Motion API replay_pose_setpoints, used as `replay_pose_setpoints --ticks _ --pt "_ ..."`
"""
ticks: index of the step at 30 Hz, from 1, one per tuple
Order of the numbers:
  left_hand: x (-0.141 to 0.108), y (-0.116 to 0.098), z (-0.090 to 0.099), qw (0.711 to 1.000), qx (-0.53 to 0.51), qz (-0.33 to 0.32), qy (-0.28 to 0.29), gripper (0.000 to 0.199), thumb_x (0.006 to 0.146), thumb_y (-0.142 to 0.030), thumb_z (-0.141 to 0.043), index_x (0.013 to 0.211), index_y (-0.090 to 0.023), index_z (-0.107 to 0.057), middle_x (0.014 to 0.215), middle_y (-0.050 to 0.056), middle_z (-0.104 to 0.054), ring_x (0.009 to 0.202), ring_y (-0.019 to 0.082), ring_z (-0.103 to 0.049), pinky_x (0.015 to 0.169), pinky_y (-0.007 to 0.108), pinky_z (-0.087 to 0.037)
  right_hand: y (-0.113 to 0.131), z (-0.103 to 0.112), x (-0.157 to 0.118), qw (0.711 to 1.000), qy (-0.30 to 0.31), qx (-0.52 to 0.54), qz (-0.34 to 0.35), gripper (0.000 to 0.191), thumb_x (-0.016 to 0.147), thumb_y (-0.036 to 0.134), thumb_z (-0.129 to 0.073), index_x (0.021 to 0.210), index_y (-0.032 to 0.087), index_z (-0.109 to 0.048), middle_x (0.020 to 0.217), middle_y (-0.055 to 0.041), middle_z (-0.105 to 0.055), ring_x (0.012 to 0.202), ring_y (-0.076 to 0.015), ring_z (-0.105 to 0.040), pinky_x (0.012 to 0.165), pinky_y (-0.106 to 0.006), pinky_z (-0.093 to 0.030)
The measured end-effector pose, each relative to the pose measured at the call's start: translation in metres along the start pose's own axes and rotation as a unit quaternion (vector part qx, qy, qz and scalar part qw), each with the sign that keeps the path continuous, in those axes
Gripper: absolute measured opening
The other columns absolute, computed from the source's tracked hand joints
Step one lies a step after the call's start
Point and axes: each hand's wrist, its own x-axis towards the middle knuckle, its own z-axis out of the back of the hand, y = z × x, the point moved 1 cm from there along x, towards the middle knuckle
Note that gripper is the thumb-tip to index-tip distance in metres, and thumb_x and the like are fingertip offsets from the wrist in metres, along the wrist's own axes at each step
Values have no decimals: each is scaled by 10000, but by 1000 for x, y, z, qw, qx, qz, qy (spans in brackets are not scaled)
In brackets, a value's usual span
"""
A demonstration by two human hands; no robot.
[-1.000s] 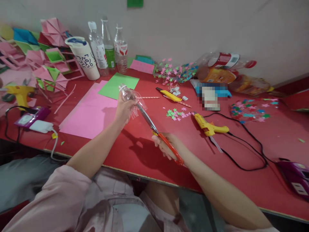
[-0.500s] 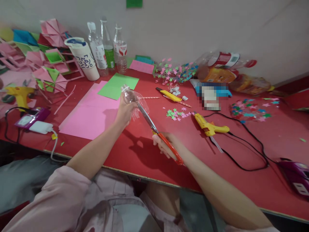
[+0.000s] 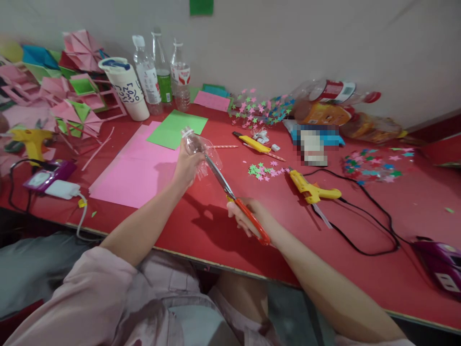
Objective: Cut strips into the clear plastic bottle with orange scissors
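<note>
My left hand [image 3: 188, 167] is wrapped round a cut clear plastic bottle top [image 3: 192, 140], its neck pointing up and away from me. Strips of the clear plastic flare out on its right side. In my right hand [image 3: 247, 216] I hold long scissors [image 3: 230, 190] with red handles, my fingers round the grips. Their blades look nearly closed and reach up to the plastic beside my left fingers; whether they bite into it I cannot tell. Under and behind my left hand lie pink paper sheets [image 3: 135, 173] and a green sheet [image 3: 176, 126].
On the red table [image 3: 201, 230] lie a yellow glue gun [image 3: 313, 190] with a looping black cord, a yellow cutter knife [image 3: 254, 142] and small paper stars [image 3: 264, 170]. Upright bottles [image 3: 163, 79] and a white tumbler [image 3: 127, 91] stand behind. A second glue gun [image 3: 31, 142] is left.
The scissors' red handles have shifted slightly left, drawing a little closer together. My left hand keeps its hold on the bottle top. The view has moved very slightly.
</note>
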Motion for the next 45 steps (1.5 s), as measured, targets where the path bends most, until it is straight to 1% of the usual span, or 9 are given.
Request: replay_pose_setpoints --ticks 5,10,19,23,25,29,37,41,45 --pt "-4 6 -3 999 21 -12 30 476 595 23 -679 962 -248 -540 867 -17 -537 795 126 -524 698 256 -430 -2 2 2 1000 7 -5 0 452 877 634 -579 712 215 -545 398 106 -395 320 -81 -410 492 -256 -459" --pt "-7 7 -4 998 28 -13 50 448 634 -68 -772 957 -252 -521 874 -10 -547 824 145 -541 715 272 -444 1 1 -1 1000 -13 11 -12 460 872 637 -597 701 214 -542 389 106 -395 314 -77 -405 487 -252 -455" --pt "-7 4 -6 999 23 -12 44 462 589 34 -664 926 -243 -513 827 -29 -537 785 120 -533 699 251 -437 -1 -1 5 998 -11 10 -59 502 800 658 -690 639 236 -471 338 107 -374 265 -87 -378 355 -228 -359" --pt "-7 3 -6 998 32 -26 48 466 582 18 -698 911 -249 -504 808 -34 -532 767 117 -534 670 244 -434 3 1 2 999 -15 27 -25 537 791 716 -666 649 225 -499 351 110 -370 280 -77 -377 414 -238 -418" --pt "-8 3 -7 996 44 -33 65 492 578 8 -720 935 -256 -507 813 -36 -542 775 125 -545 667 252 -439 4 2 -1 999 -20 28 -5 541 803 724 -650 668 216 -523 380 103 -398 307 -74 -395 450 -240 -439" --pt "-12 1 -10 993 51 -33 99 512 568 -13 -745 947 -255 -501 815 -33 -541 778 135 -549 676 272 -448 4 3 -3 1000 -23 19 -4 536 817 723 -639 690 209 -549 399 99 -402 326 -78 -403 454 -240 -439" --pt "-13 2 -9 993 75 -25 87 487 600 -30 -763 953 -249 -510 846 -20 -532 819 146 -537 731 287 -440 3 -1 -1 998 -35 37 -22 514 832 686 -649 668 221 -506 374 107 -388 290 -71 -376 421 -231 -411" --pt "-11 4 -8 994 72 -27 82 493 594 16 -729 957 -244 -519 834 -20 -522 830 155 -545 754 299 -443 4 -3 1 996 -21 34 -73 496 827 643 -676 639 234 -467 343 114 -347 261 -76 -344 363 -226 -361" --pt "-10 4 -7 994 70 -22 75 517 606 22 -752 990 -251 -540 835 -18 -521 869 175 -564 780 312 -459 7 -2 -3 998 -40 28 -41 491 824 648 -662 642 231 -480 359 102 -379 272 -82 -380 360 -222 -348"
